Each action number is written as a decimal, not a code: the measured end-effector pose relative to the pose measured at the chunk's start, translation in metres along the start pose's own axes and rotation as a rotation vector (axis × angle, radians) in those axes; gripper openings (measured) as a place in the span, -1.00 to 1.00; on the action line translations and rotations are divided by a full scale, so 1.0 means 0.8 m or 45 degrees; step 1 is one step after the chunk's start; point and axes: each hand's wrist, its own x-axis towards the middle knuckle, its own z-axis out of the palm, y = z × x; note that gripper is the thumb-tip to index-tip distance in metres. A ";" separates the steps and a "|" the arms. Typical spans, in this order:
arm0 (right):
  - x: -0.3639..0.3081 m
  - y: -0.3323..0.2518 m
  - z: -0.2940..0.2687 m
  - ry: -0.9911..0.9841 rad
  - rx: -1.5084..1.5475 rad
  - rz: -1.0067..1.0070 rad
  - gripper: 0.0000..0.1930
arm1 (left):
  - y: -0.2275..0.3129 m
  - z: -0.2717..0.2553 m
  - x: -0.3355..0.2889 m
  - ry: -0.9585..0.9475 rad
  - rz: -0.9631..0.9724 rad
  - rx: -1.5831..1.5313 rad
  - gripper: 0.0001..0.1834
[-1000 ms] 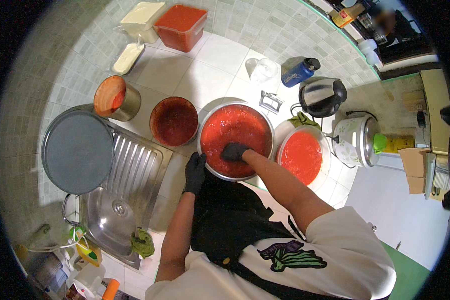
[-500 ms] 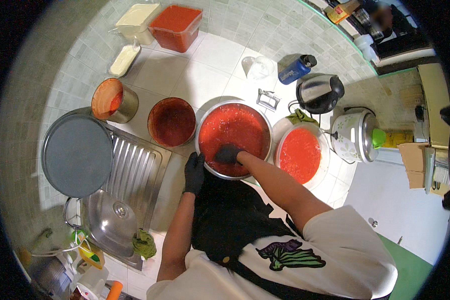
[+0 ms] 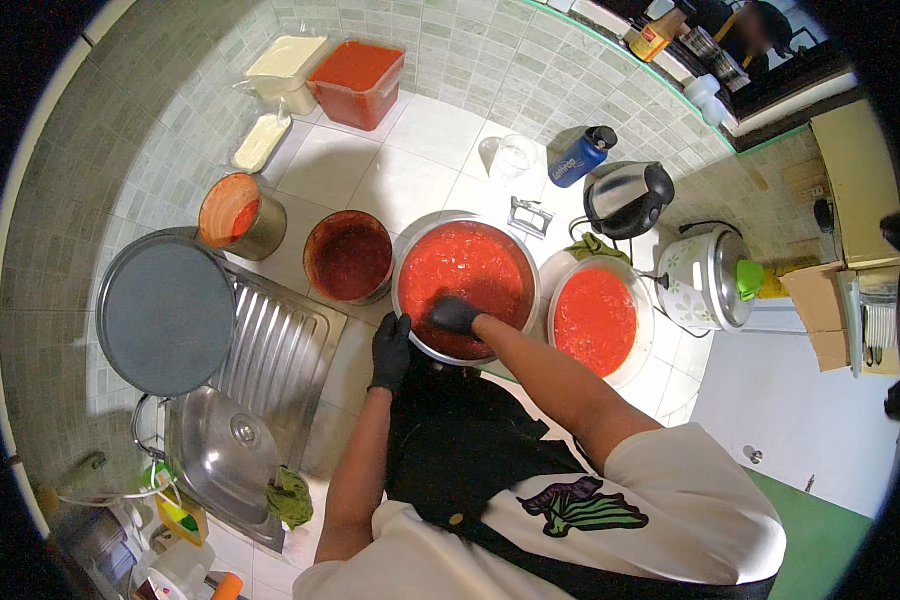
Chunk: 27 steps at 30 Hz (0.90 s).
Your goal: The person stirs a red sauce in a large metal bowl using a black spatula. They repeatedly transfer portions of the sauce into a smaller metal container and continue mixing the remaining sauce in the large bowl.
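Observation:
A wide metal bowl [image 3: 398, 290] of chunky red sauce [image 3: 460, 255] stands in front of me on the tiled counter. My left hand [image 3: 391, 352], in a black glove, grips the bowl's near left rim. Into the sauce reaches my right hand [image 3: 452, 314], also black-gloved; its fingers are sunk in the red and hidden. Right of the bowl is a whitish tub [image 3: 638, 350] with more red sauce. To the left sits a pot [image 3: 315, 285] with dark red residue inside, and past it a tall metal pot [image 3: 265, 235] tilted in view, smeared red.
At left are a steel sink [image 3: 205, 455] with drainboard and a round grey tray [image 3: 165, 315]. Clear containers of red paste [image 3: 360, 75] and cream-coloured stuff [image 3: 288, 60] stand at the back. A blue bottle [image 3: 580, 160], kettle [image 3: 620, 200] and rice cooker [image 3: 695, 280] line the right.
The whole view has shifted slightly. My right hand has stirred within the sauce, whose surface looks different. My left hand stays at the rim.

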 end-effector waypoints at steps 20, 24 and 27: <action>-0.010 0.001 0.020 0.181 0.820 0.200 -0.60 | 0.012 0.000 -0.012 -0.060 -0.048 -0.173 -0.55; -0.024 -0.001 0.006 0.185 0.920 0.310 -0.56 | -0.008 0.004 -0.011 0.000 0.072 -0.030 -0.50; -0.051 -0.009 -0.025 0.128 0.944 0.390 -0.57 | -0.009 0.007 -0.009 -0.004 -0.032 -0.097 -0.49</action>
